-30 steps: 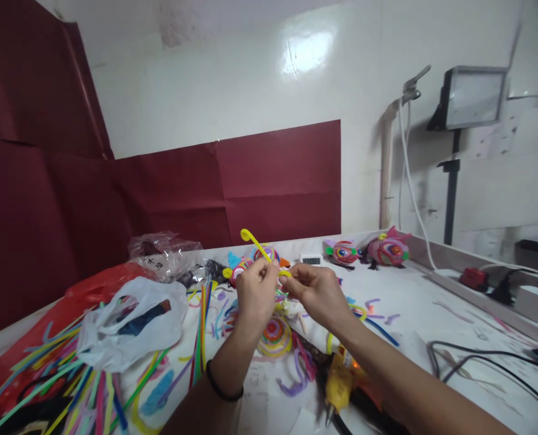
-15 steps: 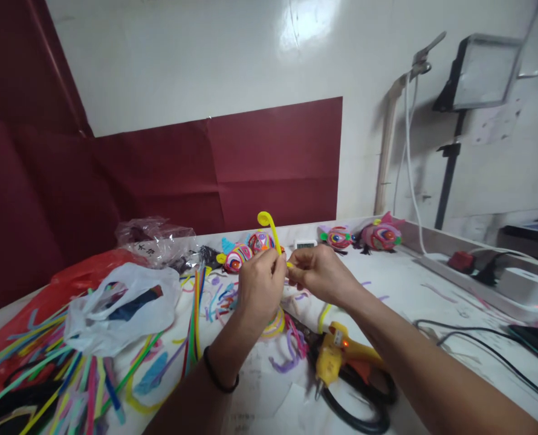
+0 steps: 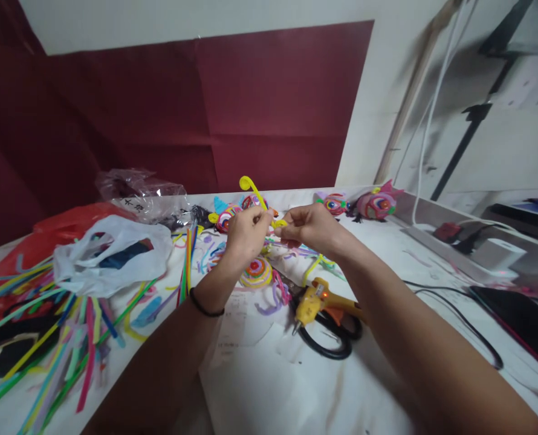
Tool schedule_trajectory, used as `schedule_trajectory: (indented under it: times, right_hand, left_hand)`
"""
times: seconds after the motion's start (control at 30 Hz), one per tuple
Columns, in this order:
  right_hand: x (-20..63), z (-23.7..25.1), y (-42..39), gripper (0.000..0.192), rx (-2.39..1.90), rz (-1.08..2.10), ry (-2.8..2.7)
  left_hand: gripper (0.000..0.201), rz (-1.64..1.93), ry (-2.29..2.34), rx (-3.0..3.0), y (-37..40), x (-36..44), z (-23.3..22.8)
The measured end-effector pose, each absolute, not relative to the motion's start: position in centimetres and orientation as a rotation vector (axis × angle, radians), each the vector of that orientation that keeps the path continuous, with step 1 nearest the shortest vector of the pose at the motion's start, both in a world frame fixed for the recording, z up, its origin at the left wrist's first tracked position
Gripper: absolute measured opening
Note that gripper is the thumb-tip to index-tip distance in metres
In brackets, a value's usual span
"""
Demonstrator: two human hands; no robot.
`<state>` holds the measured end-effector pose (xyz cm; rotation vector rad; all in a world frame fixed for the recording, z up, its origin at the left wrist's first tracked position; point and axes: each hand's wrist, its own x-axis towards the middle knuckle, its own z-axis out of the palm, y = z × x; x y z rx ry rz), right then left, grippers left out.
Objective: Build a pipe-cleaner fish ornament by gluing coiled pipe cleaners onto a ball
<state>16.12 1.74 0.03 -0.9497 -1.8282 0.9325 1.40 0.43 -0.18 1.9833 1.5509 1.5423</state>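
Left hand [image 3: 244, 232] and right hand [image 3: 307, 226] both pinching a yellow pipe cleaner [image 3: 255, 194], curled tip rising above the fingertips; white worktable [image 3: 269, 386] lying beneath, maroon paper [image 3: 251, 103] backing it; yellow glue gun [image 3: 317, 299] resting below the fingers; bag label [image 3: 130, 204] unreadable.

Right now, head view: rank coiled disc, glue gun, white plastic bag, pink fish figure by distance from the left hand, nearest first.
From the left hand:
1. Coiled disc, on the table just below the hand.
2. Glue gun, lower right, lying over the scissors.
3. White plastic bag to the left and pink fish figure at far right by the wall: too close to call.
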Motion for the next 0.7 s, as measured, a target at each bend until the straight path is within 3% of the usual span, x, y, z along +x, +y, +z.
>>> schedule_trajectory:
  times: [0.27,0.7]
  right_hand:
    - [15.32,0.31,1.39,0.037,-0.887,1.135,-1.632]
    - [15.02,0.3,1.43,0.044,-0.844,1.12,-1.603]
  left_hand:
    - [0.034,1.68,1.527,1.808,0.9,0.99,-0.44]
    - [0.033,1.704,1.525,1.886,0.54,0.93,-0.38]
